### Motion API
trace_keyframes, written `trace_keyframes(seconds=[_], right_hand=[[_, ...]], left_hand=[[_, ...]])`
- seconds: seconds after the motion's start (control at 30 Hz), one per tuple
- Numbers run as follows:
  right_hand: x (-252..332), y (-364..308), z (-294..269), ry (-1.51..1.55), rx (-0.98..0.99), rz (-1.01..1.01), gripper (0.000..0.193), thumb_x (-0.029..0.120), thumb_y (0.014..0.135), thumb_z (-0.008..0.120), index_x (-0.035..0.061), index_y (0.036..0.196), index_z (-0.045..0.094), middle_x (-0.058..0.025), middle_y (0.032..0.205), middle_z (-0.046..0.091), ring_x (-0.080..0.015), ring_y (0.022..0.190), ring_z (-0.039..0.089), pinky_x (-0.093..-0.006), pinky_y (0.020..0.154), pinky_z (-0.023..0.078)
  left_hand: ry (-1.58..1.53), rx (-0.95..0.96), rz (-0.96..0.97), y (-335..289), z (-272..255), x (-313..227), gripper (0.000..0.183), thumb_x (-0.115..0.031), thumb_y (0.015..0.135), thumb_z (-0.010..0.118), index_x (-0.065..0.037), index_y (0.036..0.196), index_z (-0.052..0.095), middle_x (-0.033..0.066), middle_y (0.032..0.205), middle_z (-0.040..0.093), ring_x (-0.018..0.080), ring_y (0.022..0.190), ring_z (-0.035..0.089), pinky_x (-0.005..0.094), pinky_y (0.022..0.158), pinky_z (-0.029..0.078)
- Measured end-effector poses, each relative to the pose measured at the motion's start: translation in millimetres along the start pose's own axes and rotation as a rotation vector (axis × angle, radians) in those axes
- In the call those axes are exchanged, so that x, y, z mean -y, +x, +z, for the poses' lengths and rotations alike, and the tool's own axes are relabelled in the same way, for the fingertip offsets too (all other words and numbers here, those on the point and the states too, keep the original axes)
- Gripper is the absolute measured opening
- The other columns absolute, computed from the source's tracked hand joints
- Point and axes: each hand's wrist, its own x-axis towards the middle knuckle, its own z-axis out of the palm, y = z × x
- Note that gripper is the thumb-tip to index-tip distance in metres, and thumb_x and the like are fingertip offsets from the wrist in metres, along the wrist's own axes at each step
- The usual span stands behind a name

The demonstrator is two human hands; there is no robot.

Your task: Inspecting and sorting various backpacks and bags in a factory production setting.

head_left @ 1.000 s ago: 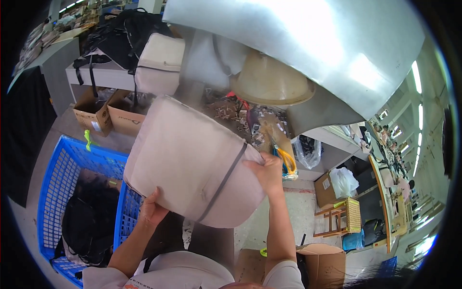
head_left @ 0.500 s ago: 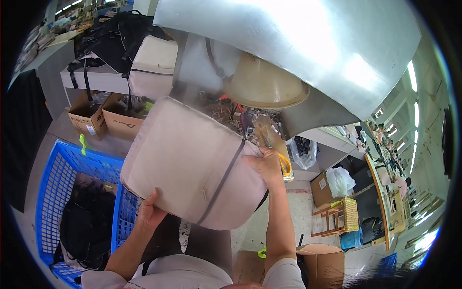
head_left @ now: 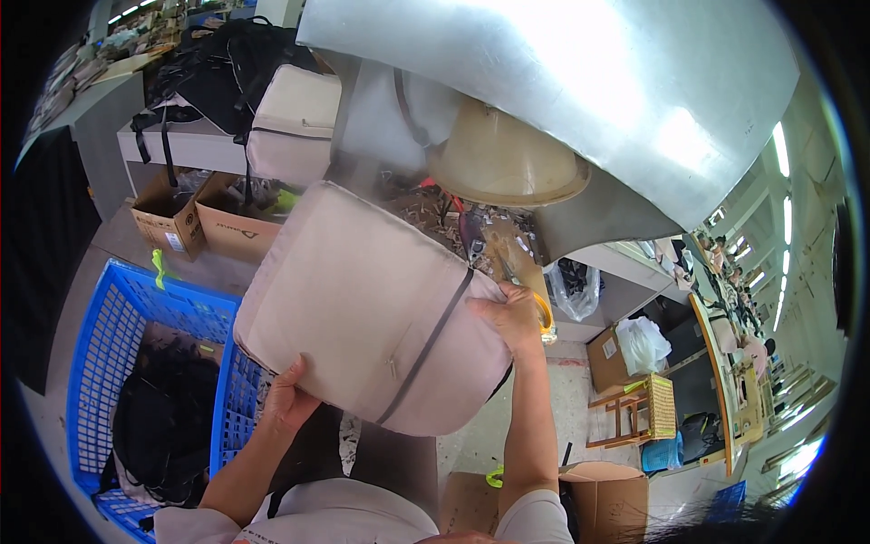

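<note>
A boxy pale beige-pink bag with a dark zip line across it is held tilted in front of me, over my legs. My left hand grips its lower left edge, thumb on top and fingers underneath. At the bag's right side my right hand is closed on the edge, its thumb lying on the fabric near the zip's upper end. The bag hides its own underside and most of the fingers. Just past it, a workbench bears dark scraps and orange-handled scissors.
A large shiny metal hood overhangs the bench, with a yellowish translucent dome beneath. Blue crates with black bags stand at left. Another beige bag and black bags lie on a table. Cartons and a wooden stool are around.
The bag and both hands have shifted very slightly to the right in the picture, as has the background. My grip on the bag looks the same.
</note>
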Motion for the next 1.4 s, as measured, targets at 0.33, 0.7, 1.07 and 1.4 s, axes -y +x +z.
trace_keyframes(seconds=[0.33, 0.7, 1.07, 1.4], right_hand=[[9, -37, 15, -0.024, 0.014, -0.036, 0.009, 0.004, 0.065, 0.066, -0.002, 0.071, 0.062, 0.0021, 0.059, 0.056, -0.0032, 0.054, 0.047, -0.0206, 0.047, 0.039], [-1, -84, 120, -0.051, 0.189, -0.175, 0.021, 0.01, 0.068, 0.067, 0.0012, 0.086, 0.062, -0.0074, 0.069, 0.061, -0.0109, 0.062, 0.057, -0.0263, 0.056, 0.046], [-97, -184, 51, -0.091, -0.051, -0.004, 0.023, 0.007, 0.071, 0.062, 0.0007, 0.092, 0.054, -0.0145, 0.071, 0.059, -0.0278, 0.064, 0.059, -0.033, 0.058, 0.047], [-224, -461, -165, -0.409, -0.985, 1.014, 0.01, 0.002, 0.069, 0.05, -0.0031, 0.072, 0.058, -0.0088, 0.057, 0.058, -0.0122, 0.044, 0.055, -0.0224, 0.037, 0.041]], left_hand=[[-0.016, 0.034, 0.066, -18, -11, -12, 0.056, -0.016, 0.07, 0.068, -0.007, 0.12, 0.042, 0.0076, 0.117, 0.049, 0.0256, 0.11, 0.044, 0.0448, 0.096, 0.032], [0.393, -0.169, 0.62, -92, -79, -136, 0.045, -0.026, 0.081, 0.055, -0.001, 0.117, 0.044, 0.0128, 0.112, 0.053, 0.0257, 0.101, 0.051, 0.0421, 0.087, 0.042], [0.96, -0.437, 0.28, -110, -253, -250, 0.035, -0.02, 0.08, 0.048, -0.009, 0.112, 0.05, 0.0053, 0.087, 0.054, 0.0191, 0.076, 0.053, 0.036, 0.065, 0.046], [1.614, -0.605, -0.513, -74, -267, -170, 0.029, -0.013, 0.073, 0.057, -0.008, 0.102, 0.055, -0.001, 0.057, 0.035, 0.0083, 0.046, 0.037, 0.0242, 0.037, 0.033]])
